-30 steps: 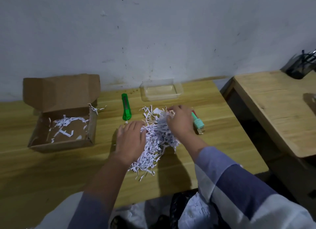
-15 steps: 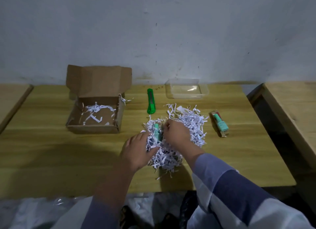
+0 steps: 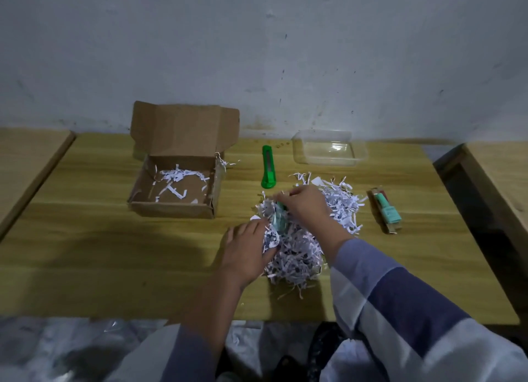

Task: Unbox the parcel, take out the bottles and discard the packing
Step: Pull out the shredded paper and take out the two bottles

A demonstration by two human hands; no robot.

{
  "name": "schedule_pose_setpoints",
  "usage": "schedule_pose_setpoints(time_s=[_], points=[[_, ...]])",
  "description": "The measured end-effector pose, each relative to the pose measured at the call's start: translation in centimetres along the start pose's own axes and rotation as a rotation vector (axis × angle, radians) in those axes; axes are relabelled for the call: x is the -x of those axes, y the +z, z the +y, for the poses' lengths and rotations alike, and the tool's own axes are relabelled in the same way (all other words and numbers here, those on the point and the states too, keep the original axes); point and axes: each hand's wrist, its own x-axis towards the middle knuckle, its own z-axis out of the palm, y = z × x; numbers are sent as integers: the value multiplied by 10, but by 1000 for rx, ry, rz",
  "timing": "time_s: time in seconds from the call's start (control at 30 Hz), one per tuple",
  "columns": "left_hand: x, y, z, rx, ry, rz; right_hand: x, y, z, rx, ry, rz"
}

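An open cardboard box (image 3: 174, 207) stands at the left of the wooden table (image 3: 114, 253) with a few white paper shreds inside. A heap of shredded paper (image 3: 300, 250) lies at the table's middle. My left hand (image 3: 247, 250) presses on the heap's left edge. My right hand (image 3: 307, 203) rests on top of the heap, fingers pinching a small teal-capped bottle (image 3: 279, 219) half buried in the shreds. Another teal-capped bottle (image 3: 385, 210) lies flat to the right of the heap.
A green utility knife (image 3: 268, 167) lies between box and heap. A clear plastic tray (image 3: 328, 149) sits near the wall. Other wooden tables flank left (image 3: 25, 159) and right (image 3: 503, 176). Plastic sheeting (image 3: 57, 350) lies below the front edge.
The view has shifted left and lowered. My right hand moved from the heap's right side to its top and a teal bottle has come into sight among the shreds under its fingers.
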Motion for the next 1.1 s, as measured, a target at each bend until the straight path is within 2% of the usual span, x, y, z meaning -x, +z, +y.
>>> schedule_pose_setpoints(time_s=[0.13, 0.23, 0.43, 0.5, 0.57, 0.63, 0.73, 0.97, 1.1], points=[[-3, -6, 7, -58, -3, -42, 3, -27, -10, -203, -217, 121], [-6, -13, 13, 37, -54, -16, 4, -44, -18, -349, -328, 175], [-21, -44, 44, 324, -60, 309, -2, -61, -21, -524, -307, 176], [-31, -53, 58, 420, -104, 283, -2, -62, -21, -567, -300, 170], [-42, -54, 64, 419, -145, 238, -2, -63, -21, -584, -298, 179], [-45, -52, 64, 398, -125, 196, -5, -66, -19, -569, -292, 210], [-42, -46, 59, 493, -148, 140, -9, -76, -17, -588, -278, 236], [-44, -39, 55, 54, -193, 23, -15, -99, -7, -601, -263, 247], [-51, -45, 74, 194, -102, 201, -12, -104, -2, -648, -243, 249]])
